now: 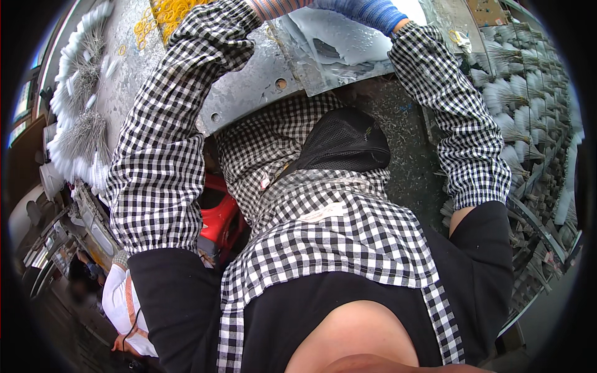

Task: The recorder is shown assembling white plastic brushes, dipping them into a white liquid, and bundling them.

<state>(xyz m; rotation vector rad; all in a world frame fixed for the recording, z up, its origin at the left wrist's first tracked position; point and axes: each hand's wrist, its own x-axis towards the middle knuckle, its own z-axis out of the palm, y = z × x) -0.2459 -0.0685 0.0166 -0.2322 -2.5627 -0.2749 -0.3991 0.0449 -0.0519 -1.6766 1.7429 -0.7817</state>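
Observation:
Both my hands are at the top edge of the head view and partly cut off by it. My left hand [278, 7] wears a glove striped in pinkish orange and grey. A blue striped glove covers my right hand [368, 12], which lies over a whitish, wet-looking sheet or film [336, 38] on the metal worktable [249, 93]. The fingers of both hands are out of frame or hidden, so whether they hold anything cannot be seen. Checked black-and-white sleeves cover both forearms.
Yellow rubber bands [174, 12] lie in a pile beyond my left sleeve. Bundles of thin wires with white tufted ends [84, 133] line the table's left side. More such bundles [528, 105] fill a rack at right. A red stool-like object [217, 214] stands below. Another person [124, 298] is at lower left.

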